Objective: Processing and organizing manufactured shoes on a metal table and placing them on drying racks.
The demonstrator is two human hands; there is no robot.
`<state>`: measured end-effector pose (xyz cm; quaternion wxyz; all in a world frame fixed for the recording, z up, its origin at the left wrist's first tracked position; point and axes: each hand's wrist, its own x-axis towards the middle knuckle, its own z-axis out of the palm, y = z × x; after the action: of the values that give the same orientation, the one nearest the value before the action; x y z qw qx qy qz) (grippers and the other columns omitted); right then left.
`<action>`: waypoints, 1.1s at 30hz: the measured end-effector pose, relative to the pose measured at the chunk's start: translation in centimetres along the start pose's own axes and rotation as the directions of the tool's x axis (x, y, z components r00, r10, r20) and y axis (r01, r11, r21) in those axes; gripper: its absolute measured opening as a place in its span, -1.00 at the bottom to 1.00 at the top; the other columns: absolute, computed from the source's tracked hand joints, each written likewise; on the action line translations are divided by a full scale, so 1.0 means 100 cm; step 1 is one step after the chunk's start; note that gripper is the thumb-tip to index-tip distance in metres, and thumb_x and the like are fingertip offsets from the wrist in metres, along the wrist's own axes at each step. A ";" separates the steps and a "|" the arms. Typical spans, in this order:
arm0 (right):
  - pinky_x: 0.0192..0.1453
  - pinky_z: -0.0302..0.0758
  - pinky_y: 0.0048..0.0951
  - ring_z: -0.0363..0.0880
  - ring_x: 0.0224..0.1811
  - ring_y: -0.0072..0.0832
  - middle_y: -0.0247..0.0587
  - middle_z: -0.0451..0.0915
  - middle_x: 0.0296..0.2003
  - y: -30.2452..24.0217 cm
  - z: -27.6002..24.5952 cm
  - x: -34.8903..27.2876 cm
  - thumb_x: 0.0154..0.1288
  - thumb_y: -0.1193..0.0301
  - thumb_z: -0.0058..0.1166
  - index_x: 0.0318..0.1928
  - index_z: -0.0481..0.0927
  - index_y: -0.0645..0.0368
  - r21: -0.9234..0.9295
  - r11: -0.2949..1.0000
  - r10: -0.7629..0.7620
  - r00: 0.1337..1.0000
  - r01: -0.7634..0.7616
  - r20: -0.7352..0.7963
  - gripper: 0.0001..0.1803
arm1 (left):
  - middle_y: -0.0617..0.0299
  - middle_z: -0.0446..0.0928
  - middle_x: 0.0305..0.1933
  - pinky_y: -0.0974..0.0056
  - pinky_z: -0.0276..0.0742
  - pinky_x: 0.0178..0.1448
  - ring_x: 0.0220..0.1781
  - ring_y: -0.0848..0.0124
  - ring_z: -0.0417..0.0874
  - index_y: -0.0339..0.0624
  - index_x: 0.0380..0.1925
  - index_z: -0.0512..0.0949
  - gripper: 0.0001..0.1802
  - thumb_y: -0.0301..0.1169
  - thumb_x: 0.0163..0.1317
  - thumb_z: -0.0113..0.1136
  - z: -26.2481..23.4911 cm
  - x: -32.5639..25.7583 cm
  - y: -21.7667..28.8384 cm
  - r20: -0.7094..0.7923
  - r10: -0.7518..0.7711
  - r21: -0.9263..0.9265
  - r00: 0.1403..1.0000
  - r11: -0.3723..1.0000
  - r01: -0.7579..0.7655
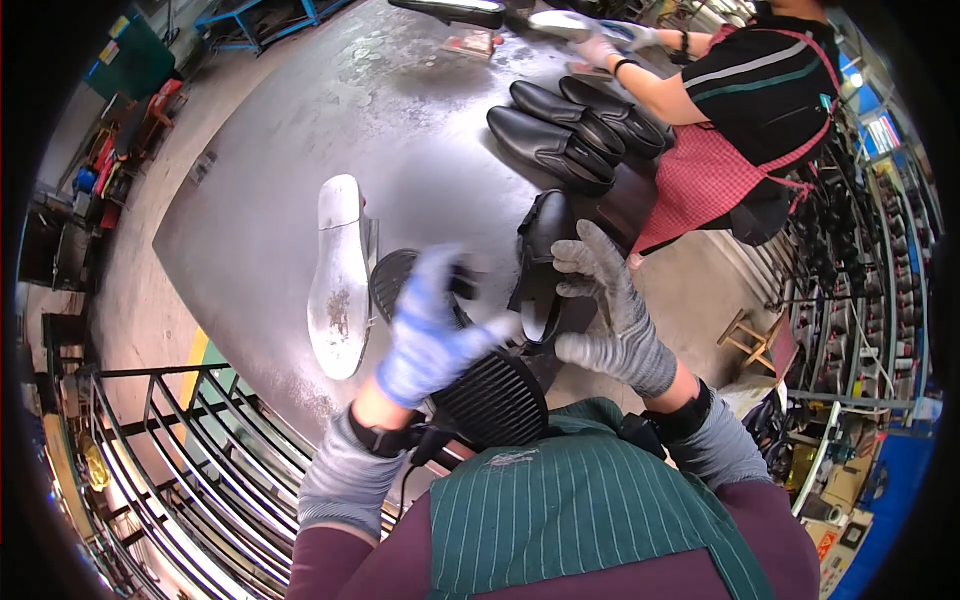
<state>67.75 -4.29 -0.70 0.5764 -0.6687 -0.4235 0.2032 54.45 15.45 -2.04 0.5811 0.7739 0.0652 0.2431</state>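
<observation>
My left hand (425,335), in a blue-tinted striped glove, is smeared by motion over a black ribbed shoe sole (495,395); thumb and fingers stand apart, and whether they touch it I cannot tell. My right hand (620,310), in a grey knit glove, is open with spread fingers beside a black shoe (547,235). A pale, worn shoe-shaped form, like a last (340,285), lies on the grey metal table (260,200) left of the sole.
Several finished-looking black slip-on shoes (545,145) stand at the far right of the table. A co-worker (750,110) in a red checked apron handles a pale shoe-shaped piece (565,25) there. A black-barred metal rack (220,450) is at the near left. Loaded shelving (880,260) lines the right.
</observation>
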 end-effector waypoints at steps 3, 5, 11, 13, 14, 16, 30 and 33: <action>0.39 0.19 -0.21 0.22 0.34 -0.25 -0.11 0.20 0.33 -0.007 0.003 0.001 -0.25 0.10 0.55 0.46 -0.06 0.11 0.097 0.994 0.037 0.986 -0.054 0.163 0.32 | 0.25 0.43 -0.12 0.31 0.41 0.12 -0.03 0.41 0.46 -0.19 0.18 0.30 -0.08 -0.17 -0.19 0.58 0.026 0.010 0.004 0.215 0.001 -0.211 0.977 0.976 0.046; 0.39 0.19 -0.20 0.23 0.33 -0.24 -0.12 0.20 0.33 -0.005 0.002 0.002 -0.24 0.10 0.55 0.45 -0.06 0.12 0.105 0.993 0.040 0.981 -0.061 0.192 0.32 | 0.24 0.43 -0.13 0.29 0.39 0.16 -0.01 0.40 0.46 -0.20 0.18 0.32 -0.08 -0.16 -0.19 0.57 0.034 0.013 0.000 0.244 0.010 -0.247 0.970 0.968 0.052; 0.40 0.18 -0.20 0.23 0.33 -0.23 -0.14 0.18 0.33 0.015 -0.005 -0.014 -0.16 0.07 0.51 0.46 -0.06 0.08 0.105 0.980 0.143 0.964 -0.170 0.225 0.26 | 0.18 0.44 -0.12 0.27 0.42 0.15 -0.03 0.35 0.49 -0.20 0.20 0.29 -0.04 -0.16 -0.22 0.58 0.049 0.005 -0.012 0.259 0.033 -0.328 0.965 0.943 0.056; 0.40 0.18 -0.19 0.23 0.32 -0.25 -0.08 0.19 0.32 0.023 0.000 -0.028 -0.08 0.06 0.46 0.46 -0.07 0.06 0.281 0.900 0.284 0.937 -0.333 0.202 0.21 | 0.12 0.46 -0.07 0.24 0.45 0.14 -0.03 0.32 0.51 -0.24 0.19 0.30 -0.05 -0.18 -0.21 0.58 0.037 -0.010 -0.013 0.143 -0.009 -0.095 0.990 0.995 0.023; 0.43 0.14 -0.20 0.18 0.37 -0.22 0.00 0.17 0.33 0.028 0.004 -0.035 -0.02 0.04 0.42 0.46 -0.08 0.09 0.329 0.872 0.310 0.929 -0.362 0.201 0.18 | 0.06 0.47 -0.02 0.22 0.45 0.14 0.00 0.27 0.52 -0.27 0.18 0.33 -0.10 -0.25 -0.18 0.57 0.024 -0.021 -0.015 0.060 -0.043 -0.046 0.997 0.998 0.046; 0.48 0.02 -0.22 0.01 0.46 -0.17 0.05 0.08 0.39 0.039 0.019 -0.049 0.03 0.04 0.39 0.44 -0.05 0.22 0.064 0.918 0.370 0.904 -0.391 0.214 0.14 | 0.13 0.46 -0.05 0.23 0.46 0.11 -0.01 0.30 0.50 -0.30 0.14 0.35 -0.19 -0.29 -0.12 0.54 -0.018 -0.051 -0.022 -0.242 -0.101 0.075 0.965 0.990 0.122; 0.42 0.18 -0.35 0.23 0.34 -0.41 -0.23 0.32 0.29 0.084 0.043 -0.066 0.22 0.18 0.26 0.41 0.10 0.15 0.247 0.668 0.463 0.652 -0.702 0.601 -0.14 | 0.07 0.56 -0.03 0.28 0.63 -0.39 -0.29 0.35 0.62 -0.30 0.22 0.33 -0.17 -0.02 0.07 0.39 -0.128 -0.091 -0.139 -0.391 -0.565 -0.395 0.726 0.816 0.422; 0.32 0.32 -0.37 0.38 0.21 -0.46 -0.25 0.45 0.20 0.092 0.018 -0.043 0.21 0.23 0.27 0.36 0.23 0.13 0.187 0.591 0.438 0.507 -0.785 0.742 -0.23 | 0.09 0.55 -0.02 0.24 0.66 -0.15 -0.11 0.33 0.62 -0.33 0.18 0.35 -0.21 -0.05 0.08 0.39 -0.159 -0.061 -0.138 -0.174 -0.631 -0.310 0.756 0.764 0.566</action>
<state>67.04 -6.40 -10.77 0.4362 -0.4922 -0.2419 0.7134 44.43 31.23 -13.42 0.7023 0.5956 0.3594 0.1515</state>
